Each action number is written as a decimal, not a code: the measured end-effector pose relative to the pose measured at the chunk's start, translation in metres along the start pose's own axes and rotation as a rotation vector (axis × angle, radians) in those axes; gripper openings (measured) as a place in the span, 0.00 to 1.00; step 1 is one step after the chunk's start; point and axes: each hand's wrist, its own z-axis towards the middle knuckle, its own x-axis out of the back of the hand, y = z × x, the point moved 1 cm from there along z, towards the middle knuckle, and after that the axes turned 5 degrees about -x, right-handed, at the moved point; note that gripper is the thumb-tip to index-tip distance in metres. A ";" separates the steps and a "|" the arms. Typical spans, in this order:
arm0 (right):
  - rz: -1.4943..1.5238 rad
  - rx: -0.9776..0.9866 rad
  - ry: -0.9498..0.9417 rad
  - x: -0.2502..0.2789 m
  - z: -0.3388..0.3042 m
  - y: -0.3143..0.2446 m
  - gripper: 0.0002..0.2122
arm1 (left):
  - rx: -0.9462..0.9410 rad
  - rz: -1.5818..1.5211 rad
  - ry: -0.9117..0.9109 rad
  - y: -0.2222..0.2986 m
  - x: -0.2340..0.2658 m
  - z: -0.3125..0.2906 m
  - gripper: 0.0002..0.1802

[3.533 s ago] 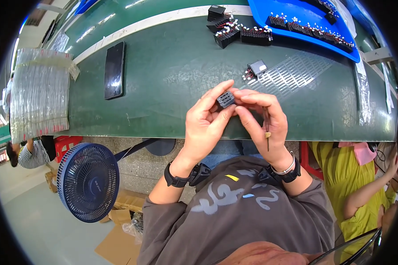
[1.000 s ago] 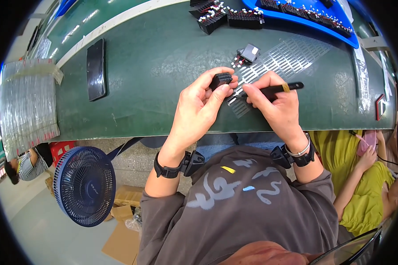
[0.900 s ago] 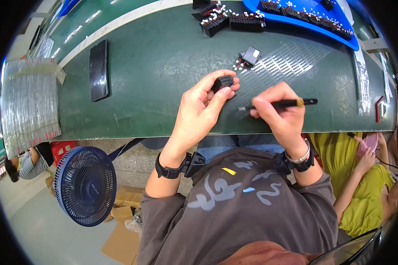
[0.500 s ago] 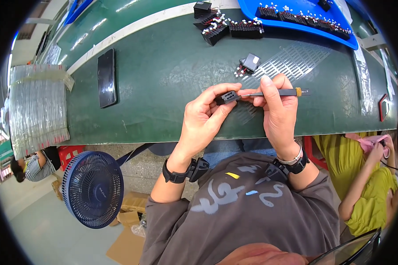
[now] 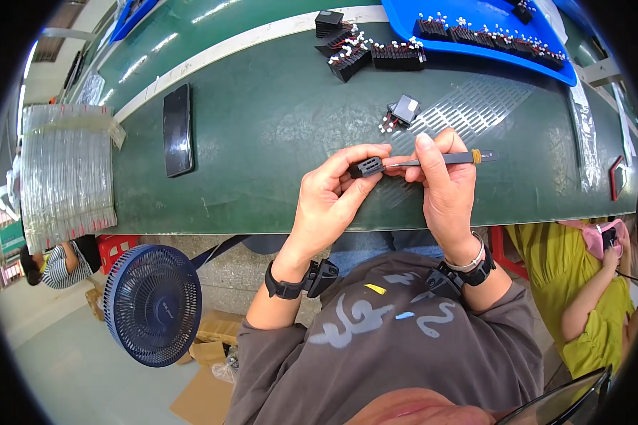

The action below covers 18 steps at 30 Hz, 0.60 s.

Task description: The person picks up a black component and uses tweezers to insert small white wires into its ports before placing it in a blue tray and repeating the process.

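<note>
Left hand [image 5: 329, 196] pinches small black slotted block [image 5: 367, 167] — right hand [image 5: 448, 195] grips slim dark-grey pointed tool [image 5: 462, 157], tip at block's right end, over green bench [image 5: 255, 156].

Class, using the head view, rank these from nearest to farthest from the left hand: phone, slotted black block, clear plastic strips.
1. Slotted black block: held in the left hand.
2. Phone: left of the hand, on the green table.
3. Clear plastic strips: farther left, past the phone.
</note>
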 end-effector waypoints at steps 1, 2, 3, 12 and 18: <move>-0.004 0.004 -0.004 0.002 0.000 0.002 0.10 | -0.006 0.000 -0.002 0.000 0.000 0.000 0.16; -0.008 0.009 -0.008 0.004 0.001 0.003 0.10 | -0.009 0.003 -0.003 0.000 0.000 0.000 0.16; -0.011 0.013 -0.012 0.005 0.002 0.004 0.10 | -0.007 0.000 -0.005 -0.002 0.000 0.000 0.16; -0.021 0.003 0.001 0.001 0.000 0.001 0.10 | 0.008 -0.008 -0.003 0.000 0.000 -0.001 0.16; -0.132 0.010 0.014 0.006 0.002 0.004 0.10 | 0.021 -0.025 -0.011 -0.001 -0.001 -0.002 0.16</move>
